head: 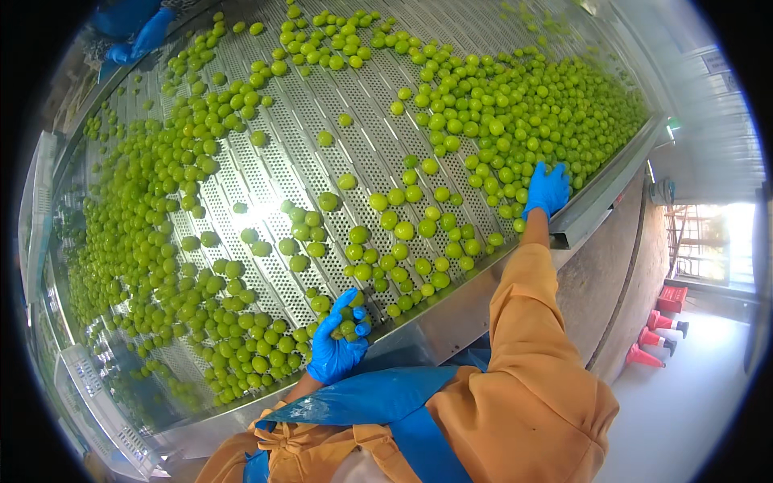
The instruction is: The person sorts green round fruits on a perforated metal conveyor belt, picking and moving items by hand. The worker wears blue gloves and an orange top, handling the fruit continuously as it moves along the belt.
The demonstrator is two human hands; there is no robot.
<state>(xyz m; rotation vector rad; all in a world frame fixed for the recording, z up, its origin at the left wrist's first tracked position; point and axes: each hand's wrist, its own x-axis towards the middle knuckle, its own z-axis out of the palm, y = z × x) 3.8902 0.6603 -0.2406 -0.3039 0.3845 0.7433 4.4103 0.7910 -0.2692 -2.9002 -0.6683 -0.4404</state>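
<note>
My left hand point(338, 347), in a blue glove, is turned palm up near the front edge of the perforated metal conveyor point(296, 160). Its fingers curl around several round green fruits point(345, 330), some with brownish patches. Farther right, my right hand point(548, 188), also gloved in blue, lies palm down on the near edge of a dense heap of green fruit point(513, 121). Its fingers are spread over the fruit, and what lies beneath the palm is hidden. Loose fruits point(403, 229) are scattered on the belt between my hands.
A metal side rail point(435, 332) runs between me and the belt. More fruit point(139, 199) covers the left side. White plastic crates point(105, 410) stand beyond the left end. Across the belt is another person's blue-gloved hand point(148, 39). Red cones point(646, 356) stand on the floor at right.
</note>
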